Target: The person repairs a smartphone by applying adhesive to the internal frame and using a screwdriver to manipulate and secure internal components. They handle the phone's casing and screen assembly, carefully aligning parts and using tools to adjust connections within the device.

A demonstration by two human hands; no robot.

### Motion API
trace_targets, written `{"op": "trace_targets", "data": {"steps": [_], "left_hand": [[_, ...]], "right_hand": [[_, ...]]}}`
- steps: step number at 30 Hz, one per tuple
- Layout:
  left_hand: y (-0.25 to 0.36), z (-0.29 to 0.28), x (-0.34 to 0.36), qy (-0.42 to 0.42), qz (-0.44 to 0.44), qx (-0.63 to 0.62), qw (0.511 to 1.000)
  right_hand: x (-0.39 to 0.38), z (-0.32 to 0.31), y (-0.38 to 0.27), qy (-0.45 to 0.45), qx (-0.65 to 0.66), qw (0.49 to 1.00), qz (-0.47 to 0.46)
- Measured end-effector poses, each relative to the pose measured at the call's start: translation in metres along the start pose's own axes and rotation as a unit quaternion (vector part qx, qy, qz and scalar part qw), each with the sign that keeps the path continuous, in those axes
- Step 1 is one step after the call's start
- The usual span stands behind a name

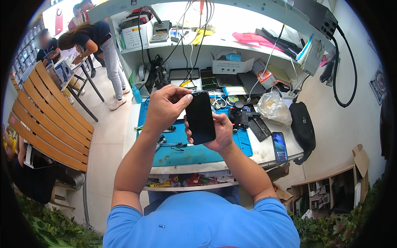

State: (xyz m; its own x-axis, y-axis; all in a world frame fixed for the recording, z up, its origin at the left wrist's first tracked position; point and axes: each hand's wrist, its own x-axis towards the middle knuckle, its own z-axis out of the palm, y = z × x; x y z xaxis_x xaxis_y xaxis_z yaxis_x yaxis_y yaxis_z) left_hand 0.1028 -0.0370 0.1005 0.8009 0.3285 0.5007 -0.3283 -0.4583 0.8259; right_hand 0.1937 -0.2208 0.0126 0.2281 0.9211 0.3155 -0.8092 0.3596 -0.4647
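I hold a black phone (200, 119) above the blue mat (186, 156), which lies on the white bench (165, 170). My right grip (222, 133) is wrapped around the phone from below, fingertips showing at its left edge, thumb by its right. Its dark screen faces me; its long axis runs away from me, the far end leaning slightly left. My left grip (164, 105) is at its far left corner, thumb and fingers drawn together; I cannot tell whether they pinch the phone itself. Right of the mat lie a lit phone (279, 146), a plastic bag (273, 108) and a black pouch (303, 126).
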Motion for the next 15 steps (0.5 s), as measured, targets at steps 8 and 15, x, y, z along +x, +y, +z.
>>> {"op": "trace_targets", "data": {"steps": [8,15], "left_hand": [[-0.008,0.001,-0.003,0.001,-0.03,-0.042,0.999],[-0.015,0.002,-0.007,-0.005,-0.041,-0.032,0.999]], "right_hand": [[-0.004,0.001,0.002,0.02,0.004,1.0,0.01],[-0.006,0.001,0.005,0.013,0.023,1.0,0.017]]}}
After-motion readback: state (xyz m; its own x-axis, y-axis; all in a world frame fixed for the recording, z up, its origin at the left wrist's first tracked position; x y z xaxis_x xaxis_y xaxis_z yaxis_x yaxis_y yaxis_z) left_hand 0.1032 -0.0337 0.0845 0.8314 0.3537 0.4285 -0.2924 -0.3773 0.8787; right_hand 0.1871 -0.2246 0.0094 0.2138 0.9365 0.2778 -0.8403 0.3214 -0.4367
